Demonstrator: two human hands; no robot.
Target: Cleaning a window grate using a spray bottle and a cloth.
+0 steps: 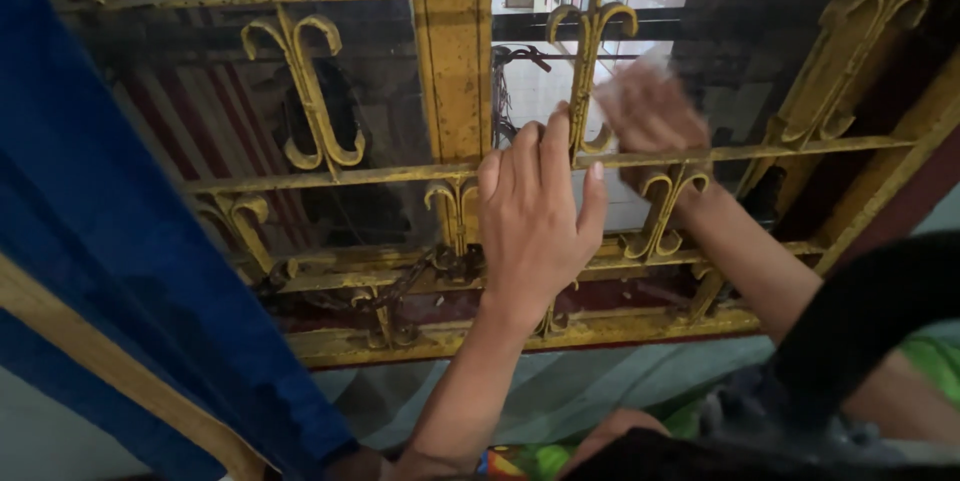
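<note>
Resting flat with fingers apart, left hand [535, 216] touches the yellow grille [455, 71]; right hand [650, 111] blurred, grip unclear.

Left hand [535, 216]: raised, back of the hand toward the camera, fingers together and extended upward, thumb [594, 203] set out to the right side. Left forearm [465, 391] bare, rising from the lower centre of the view, wrist straight. Right hand [650, 116]: raised higher and further right, blurred; finger position cannot be determined. Right forearm [755, 261] bare, running diagonally down toward the lower right, where a dark sleeve covers the upper arm. Hands near each other, not touching.
</note>
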